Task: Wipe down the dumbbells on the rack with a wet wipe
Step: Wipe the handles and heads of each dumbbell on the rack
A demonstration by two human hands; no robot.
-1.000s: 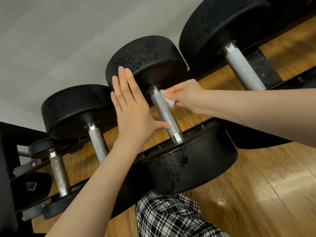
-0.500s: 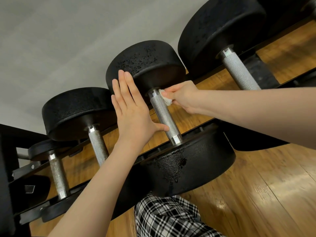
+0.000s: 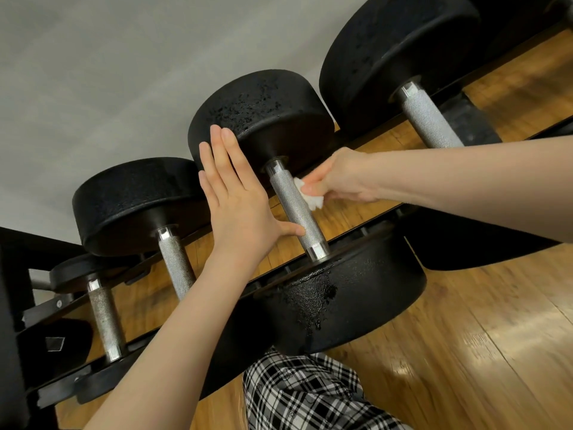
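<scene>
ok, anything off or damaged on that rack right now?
Only one thing: a glossy wet patch runs down the near head of the dumbbell being wiped, ending in a drip at its lower edge. That is probably moisture from the wet wipe, not damage. The far heads look pitted. Nothing sits askew.

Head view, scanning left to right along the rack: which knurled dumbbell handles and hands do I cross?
Small worn handle → second handle → left hand, flat with straight fingers → handle being wiped → wet wipe → right hand pinching it → large dumbbell's handle.
</scene>
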